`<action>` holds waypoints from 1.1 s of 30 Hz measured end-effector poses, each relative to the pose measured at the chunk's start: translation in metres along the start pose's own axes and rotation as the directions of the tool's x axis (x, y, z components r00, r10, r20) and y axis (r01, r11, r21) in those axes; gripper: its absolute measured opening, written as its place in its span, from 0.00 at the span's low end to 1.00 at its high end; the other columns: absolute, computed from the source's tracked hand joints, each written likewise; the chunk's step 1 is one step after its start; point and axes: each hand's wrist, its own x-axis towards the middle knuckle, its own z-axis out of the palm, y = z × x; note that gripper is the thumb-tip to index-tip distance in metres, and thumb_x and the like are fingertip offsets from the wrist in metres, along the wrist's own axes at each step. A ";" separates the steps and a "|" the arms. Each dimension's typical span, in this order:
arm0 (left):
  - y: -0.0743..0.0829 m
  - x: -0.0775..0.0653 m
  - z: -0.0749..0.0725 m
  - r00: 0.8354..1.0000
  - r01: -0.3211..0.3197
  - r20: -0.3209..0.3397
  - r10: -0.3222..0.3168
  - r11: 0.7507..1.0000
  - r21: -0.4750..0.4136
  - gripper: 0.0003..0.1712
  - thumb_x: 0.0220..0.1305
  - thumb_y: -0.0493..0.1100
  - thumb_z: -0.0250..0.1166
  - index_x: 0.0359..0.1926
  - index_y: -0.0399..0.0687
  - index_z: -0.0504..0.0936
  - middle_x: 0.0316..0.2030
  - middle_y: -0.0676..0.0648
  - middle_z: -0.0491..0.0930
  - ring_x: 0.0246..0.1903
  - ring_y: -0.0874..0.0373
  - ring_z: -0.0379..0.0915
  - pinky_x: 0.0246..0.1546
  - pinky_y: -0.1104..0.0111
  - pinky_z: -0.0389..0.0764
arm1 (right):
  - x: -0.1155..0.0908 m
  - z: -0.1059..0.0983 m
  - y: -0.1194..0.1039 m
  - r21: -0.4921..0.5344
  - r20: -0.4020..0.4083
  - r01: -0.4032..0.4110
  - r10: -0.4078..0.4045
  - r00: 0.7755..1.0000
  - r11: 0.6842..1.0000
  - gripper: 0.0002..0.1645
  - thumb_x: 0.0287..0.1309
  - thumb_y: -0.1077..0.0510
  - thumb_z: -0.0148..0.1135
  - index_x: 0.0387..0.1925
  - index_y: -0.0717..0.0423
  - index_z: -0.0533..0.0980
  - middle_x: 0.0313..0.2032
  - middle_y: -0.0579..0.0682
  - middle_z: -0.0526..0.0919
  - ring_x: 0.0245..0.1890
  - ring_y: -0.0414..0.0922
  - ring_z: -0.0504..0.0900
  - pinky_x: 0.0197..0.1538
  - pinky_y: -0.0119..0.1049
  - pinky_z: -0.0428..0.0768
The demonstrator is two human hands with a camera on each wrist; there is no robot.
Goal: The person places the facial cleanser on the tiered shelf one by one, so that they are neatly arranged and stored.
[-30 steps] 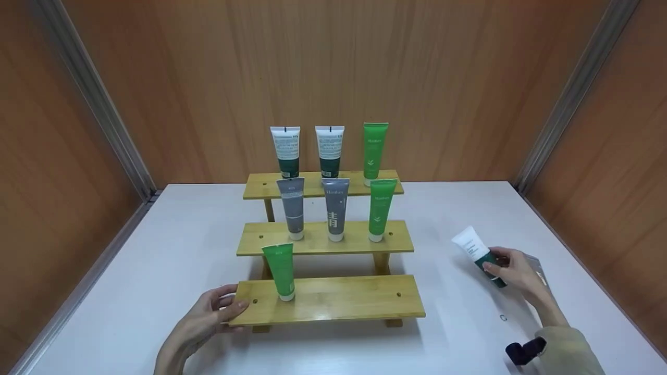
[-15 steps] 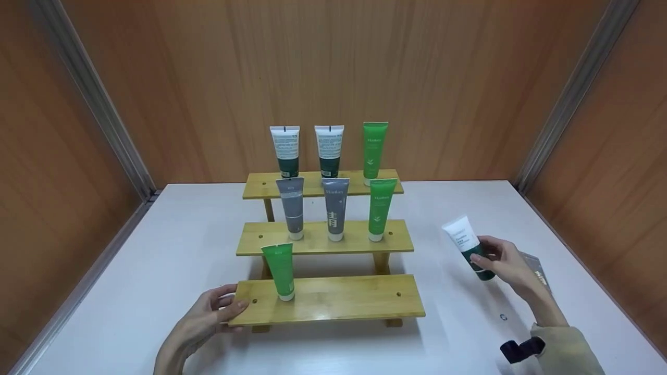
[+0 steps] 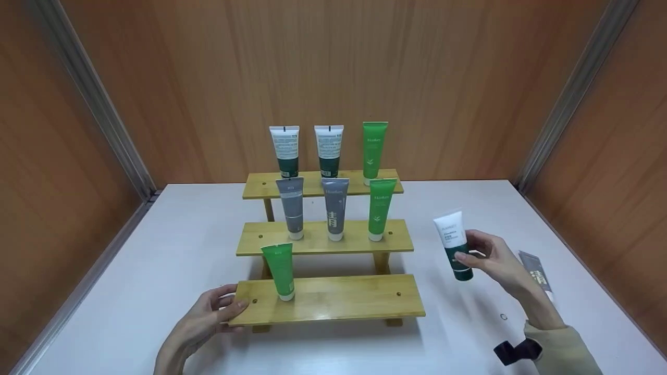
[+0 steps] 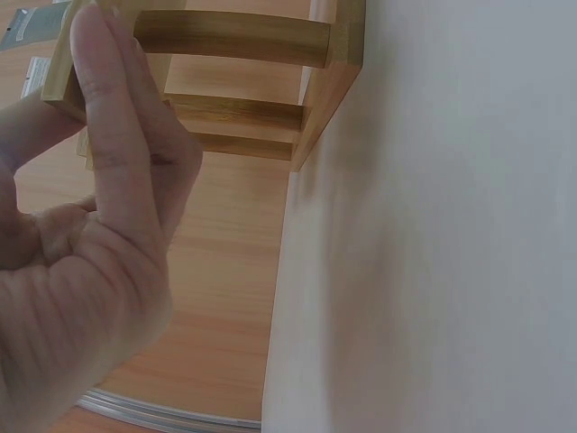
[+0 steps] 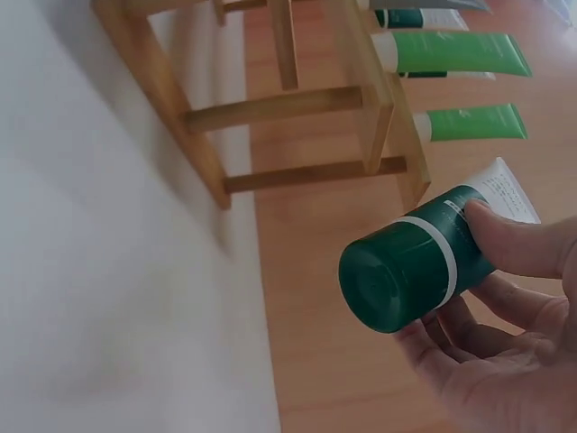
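Observation:
My right hand (image 3: 495,260) pinches a white and dark green squeeze tube (image 3: 452,245) between thumb and fingers, cap end down, right of the wooden tiered stand (image 3: 354,302). In the right wrist view its dark green cap (image 5: 379,280) faces the camera. My left hand (image 3: 208,312) grips the left end of the stand's lowest shelf, thumb on top; the left wrist view shows its fingers (image 4: 113,135) at the board's edge. On that shelf, toward the left, a green tube (image 3: 281,271) stands on its cap.
Two grey tubes (image 3: 336,208) and a green tube (image 3: 381,208) stand on the middle shelf. Two white and green tubes (image 3: 286,148) and another green tube (image 3: 374,148) stand on top. A grey tube (image 3: 535,271) and a small ring (image 3: 503,316) lie on the white table.
My right hand has moved left with the white and green tube, which has turned more upright. More of the grey tube on the table now shows. The left hand has stayed in place.

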 end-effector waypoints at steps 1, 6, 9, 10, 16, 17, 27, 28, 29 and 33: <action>0.000 0.000 0.000 1.000 0.001 0.000 -0.001 1.000 0.003 0.48 0.70 0.50 0.65 0.74 0.25 0.51 0.57 0.40 0.77 0.44 0.59 0.81 0.44 0.61 0.87 | 0.000 0.002 -0.002 0.005 0.005 0.002 -0.002 1.000 1.000 0.33 0.67 0.61 0.63 0.68 0.69 0.65 0.55 0.62 0.77 0.51 0.41 0.79 0.54 0.30 0.78; 0.001 0.001 0.000 1.000 0.013 -0.006 -0.013 1.000 0.013 0.48 0.69 0.50 0.66 0.74 0.25 0.51 0.57 0.40 0.77 0.44 0.59 0.82 0.43 0.62 0.87 | 0.000 0.011 -0.014 0.014 0.033 0.002 -0.002 0.999 1.000 0.34 0.66 0.59 0.64 0.68 0.69 0.65 0.57 0.63 0.77 0.53 0.46 0.79 0.55 0.29 0.78; 0.001 0.001 0.000 1.000 0.017 -0.005 -0.017 1.000 0.012 0.48 0.69 0.50 0.66 0.74 0.25 0.52 0.56 0.40 0.78 0.44 0.59 0.82 0.44 0.62 0.87 | 0.001 0.019 -0.020 0.029 0.053 -0.004 0.002 0.999 1.000 0.35 0.65 0.59 0.66 0.68 0.68 0.65 0.57 0.63 0.77 0.53 0.46 0.80 0.55 0.29 0.79; 0.000 0.001 0.000 1.000 0.015 -0.002 -0.015 1.000 0.012 0.48 0.69 0.50 0.66 0.74 0.25 0.52 0.56 0.40 0.78 0.44 0.59 0.82 0.44 0.62 0.87 | 0.001 0.022 -0.022 0.034 0.058 -0.005 0.003 0.998 0.999 0.35 0.65 0.58 0.66 0.68 0.68 0.66 0.57 0.63 0.78 0.53 0.46 0.80 0.56 0.29 0.79; -0.001 0.001 -0.001 1.000 -0.007 0.018 0.007 1.000 0.003 0.47 0.70 0.48 0.65 0.73 0.24 0.51 0.55 0.42 0.78 0.44 0.59 0.81 0.45 0.61 0.87 | 0.006 0.040 -0.031 0.062 0.074 0.016 -0.020 0.997 0.998 0.35 0.63 0.58 0.68 0.66 0.67 0.68 0.57 0.62 0.78 0.53 0.48 0.80 0.55 0.33 0.81; -0.001 0.001 -0.001 1.000 -0.009 0.017 0.009 1.000 0.003 0.47 0.70 0.48 0.65 0.73 0.24 0.51 0.55 0.42 0.78 0.44 0.59 0.81 0.45 0.60 0.87 | 0.008 0.043 -0.032 0.067 0.074 0.023 -0.028 0.997 0.997 0.35 0.62 0.58 0.69 0.66 0.66 0.68 0.57 0.63 0.78 0.53 0.49 0.80 0.55 0.34 0.81; -0.001 -0.001 0.000 1.000 -0.018 0.006 0.018 1.000 0.011 0.48 0.70 0.48 0.66 0.73 0.23 0.49 0.59 0.37 0.75 0.46 0.58 0.81 0.45 0.60 0.87 | 0.018 0.076 -0.044 0.105 0.101 0.099 -0.110 0.989 0.989 0.33 0.59 0.58 0.71 0.63 0.65 0.71 0.55 0.63 0.80 0.51 0.51 0.80 0.54 0.34 0.81; -0.002 -0.001 0.000 1.000 -0.022 0.009 0.022 1.000 0.008 0.48 0.70 0.48 0.65 0.73 0.23 0.49 0.58 0.38 0.75 0.46 0.58 0.81 0.45 0.60 0.87 | 0.019 0.079 -0.045 0.114 0.105 0.105 -0.117 0.988 0.988 0.33 0.59 0.58 0.72 0.63 0.65 0.72 0.55 0.62 0.80 0.51 0.50 0.80 0.53 0.33 0.81; -0.002 -0.001 0.000 1.000 -0.028 0.013 0.028 1.000 0.003 0.48 0.70 0.47 0.65 0.73 0.23 0.49 0.58 0.39 0.76 0.46 0.59 0.81 0.45 0.60 0.87 | 0.021 0.083 -0.046 0.120 0.109 0.111 -0.124 0.986 0.987 0.33 0.58 0.58 0.72 0.63 0.65 0.72 0.54 0.62 0.81 0.51 0.49 0.80 0.53 0.33 0.81; -0.002 0.000 0.000 0.999 -0.037 0.021 0.037 0.999 -0.005 0.47 0.70 0.48 0.65 0.73 0.23 0.50 0.56 0.41 0.78 0.46 0.59 0.81 0.45 0.60 0.87 | 0.025 0.096 -0.050 0.142 0.125 0.117 -0.135 0.983 0.983 0.33 0.57 0.58 0.73 0.62 0.63 0.73 0.54 0.59 0.82 0.50 0.48 0.81 0.55 0.38 0.81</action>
